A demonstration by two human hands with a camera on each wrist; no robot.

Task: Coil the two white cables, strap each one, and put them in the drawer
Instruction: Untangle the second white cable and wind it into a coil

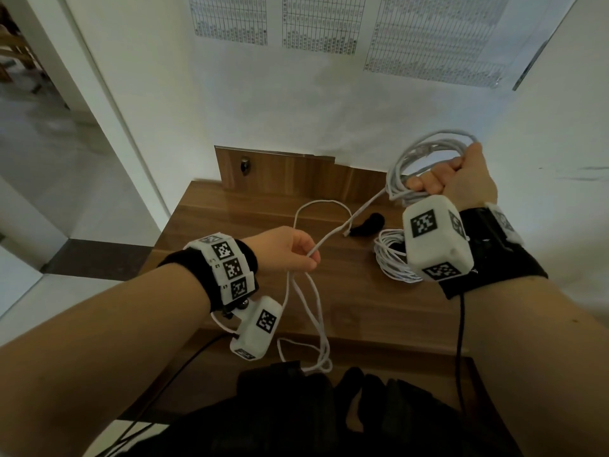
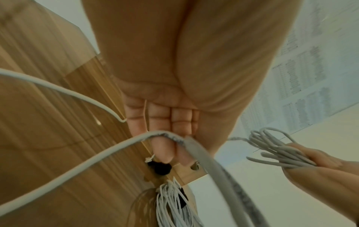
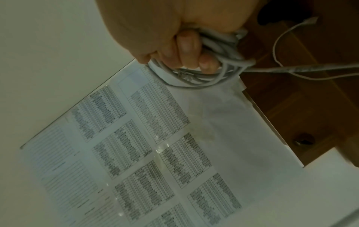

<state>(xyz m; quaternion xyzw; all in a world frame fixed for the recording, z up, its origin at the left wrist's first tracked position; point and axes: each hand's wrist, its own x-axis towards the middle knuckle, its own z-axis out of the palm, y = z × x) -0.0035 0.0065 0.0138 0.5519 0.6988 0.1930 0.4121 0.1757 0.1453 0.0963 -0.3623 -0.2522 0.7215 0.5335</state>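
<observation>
Coiling the first thin white round cable [image 1: 425, 159] is the step in hand: the right hand [image 1: 458, 179] is gripping a bundle of finished loops in a closed fist, raised above the brown wooden worktop [image 1: 250, 219]. From the fist the free length is running down to the left hand [image 1: 290, 249], which is pinching it between thumb and fingers; the rest is hanging in loose loops over the front edge. I judge the next move is calling for feeding this slack up as another loop. A second white cable coil [image 1: 392, 258] is lying on the worktop under the right wrist, near a small black strap [image 1: 367, 224]. No drawer is showing.
</observation>
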